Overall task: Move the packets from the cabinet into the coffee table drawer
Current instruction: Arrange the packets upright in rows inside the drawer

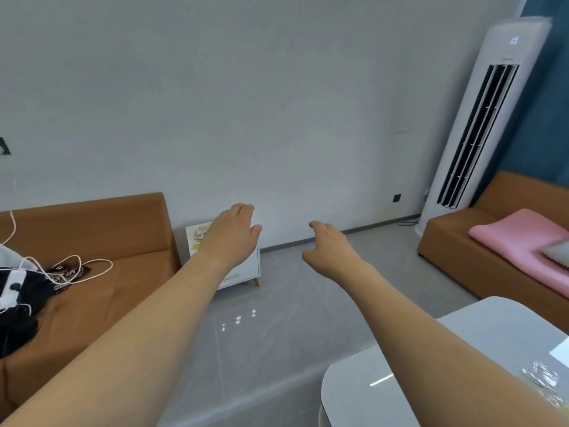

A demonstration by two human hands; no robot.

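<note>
A small white cabinet (pixel 246 268) on short yellow legs stands against the far wall beside the left sofa. Yellowish packets (pixel 199 237) lie on its top, partly hidden. My left hand (pixel 232 234) stretches out in front of the cabinet, fingers loosely curled, holding nothing. My right hand (pixel 328 245) reaches forward over the floor, fingers relaxed and empty. The grey coffee table (pixel 431 359) fills the bottom right; its drawer is out of sight. A crinkled shiny packet (pixel 543 375) lies on the table near my right forearm.
A brown sofa (pixel 101 229) on the left carries dark clothes and a white cord (pixel 61 269). Another brown sofa (pixel 462 235) at right holds a pink cushion (pixel 520 238). A tall white air conditioner (pixel 483 118) stands in the corner. Grey floor lies between.
</note>
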